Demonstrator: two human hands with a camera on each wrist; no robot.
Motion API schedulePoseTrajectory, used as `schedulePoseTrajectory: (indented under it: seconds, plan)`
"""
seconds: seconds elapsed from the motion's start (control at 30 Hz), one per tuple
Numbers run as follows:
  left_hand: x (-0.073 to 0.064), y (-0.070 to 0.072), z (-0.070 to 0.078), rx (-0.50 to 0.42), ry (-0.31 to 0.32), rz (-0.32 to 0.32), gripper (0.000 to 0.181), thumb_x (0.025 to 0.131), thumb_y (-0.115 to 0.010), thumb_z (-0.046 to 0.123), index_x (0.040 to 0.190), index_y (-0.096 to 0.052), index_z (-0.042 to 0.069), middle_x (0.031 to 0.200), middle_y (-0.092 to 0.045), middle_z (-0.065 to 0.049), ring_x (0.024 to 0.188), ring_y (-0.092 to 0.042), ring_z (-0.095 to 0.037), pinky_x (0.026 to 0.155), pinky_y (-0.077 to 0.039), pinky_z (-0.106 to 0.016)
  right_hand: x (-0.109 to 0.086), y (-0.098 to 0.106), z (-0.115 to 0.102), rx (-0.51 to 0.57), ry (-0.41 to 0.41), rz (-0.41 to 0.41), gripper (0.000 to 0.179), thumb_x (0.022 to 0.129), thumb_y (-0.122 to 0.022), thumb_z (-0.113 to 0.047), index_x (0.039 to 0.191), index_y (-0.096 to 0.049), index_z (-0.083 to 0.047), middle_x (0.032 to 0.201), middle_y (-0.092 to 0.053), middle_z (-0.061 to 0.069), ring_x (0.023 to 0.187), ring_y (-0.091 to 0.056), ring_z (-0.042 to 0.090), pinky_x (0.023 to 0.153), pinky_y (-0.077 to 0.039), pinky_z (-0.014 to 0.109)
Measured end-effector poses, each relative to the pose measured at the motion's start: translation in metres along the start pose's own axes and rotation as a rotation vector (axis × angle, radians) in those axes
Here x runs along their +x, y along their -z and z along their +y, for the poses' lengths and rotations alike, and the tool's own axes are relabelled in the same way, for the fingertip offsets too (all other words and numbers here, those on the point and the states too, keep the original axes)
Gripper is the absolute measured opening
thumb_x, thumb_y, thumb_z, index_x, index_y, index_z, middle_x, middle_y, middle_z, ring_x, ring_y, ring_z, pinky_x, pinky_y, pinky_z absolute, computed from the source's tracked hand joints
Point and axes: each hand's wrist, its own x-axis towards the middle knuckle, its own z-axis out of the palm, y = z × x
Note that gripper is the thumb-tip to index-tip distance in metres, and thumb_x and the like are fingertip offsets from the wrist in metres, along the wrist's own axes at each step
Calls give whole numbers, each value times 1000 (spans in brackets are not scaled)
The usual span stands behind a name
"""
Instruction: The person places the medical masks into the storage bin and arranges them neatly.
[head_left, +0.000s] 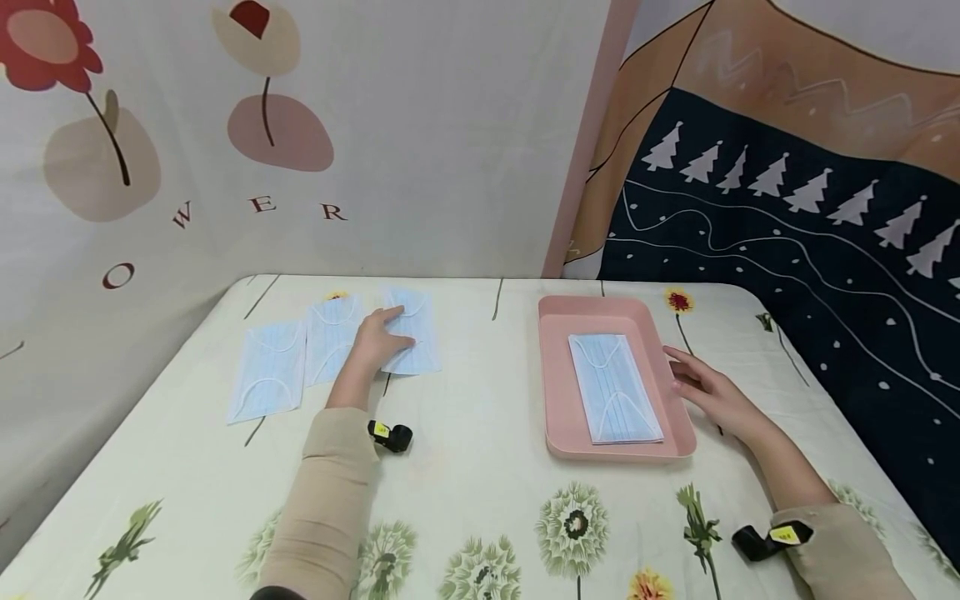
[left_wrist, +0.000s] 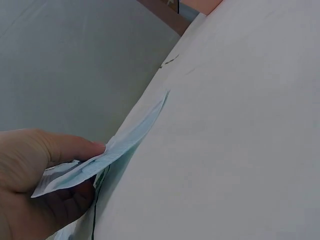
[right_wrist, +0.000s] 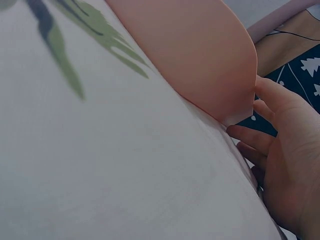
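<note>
Three light blue face masks lie in a row at the table's back left. My left hand is on the rightmost mask. The left wrist view shows my thumb above and fingers below pinching that mask at its near edge, which is lifted off the cloth. The other two masks lie flat. A pink tray right of centre holds one more mask. My right hand rests with straight fingers against the tray's right rim; its fingers touch the edge and hold nothing.
The table wears a white cloth printed with flowers. Fabric hangings close it in at the back and left, and a dark tree-patterned one on the right. Black wrist cameras sit at both sleeves.
</note>
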Motion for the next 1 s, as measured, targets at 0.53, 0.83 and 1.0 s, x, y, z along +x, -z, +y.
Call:
schedulePoseTrajectory:
  seconds: [0.53,0.83,1.0]
  plan:
    - [-10,-3,37,-173,-53,37,71,85,-72,10,148,-39,16,156,-17,-16,142,-15,-35,111,-19,-49,-1,1,1,3,-7,-5,60,101,-51,-21,153,-23,-10,139,-43,26,113,-42,-7,88,-37,9]
    - [-18,-12,65,-302,-62,50,72,83,-73,10,147,-42,24,157,-21,-8,136,-31,-30,106,-33,-43,-1,0,1,-1,-1,-4,59,101,-51,-21,153,-24,-10,139,-42,26,113,-42,-7,88,-37,8]
    - [-23,-22,79,-450,-72,33,73,82,-73,5,146,-44,24,155,-26,-5,122,-47,-26,94,-45,-37,0,0,1,-4,-3,-2,59,101,-51,-20,153,-23,-10,139,-43,26,113,-42,-7,87,-37,8]
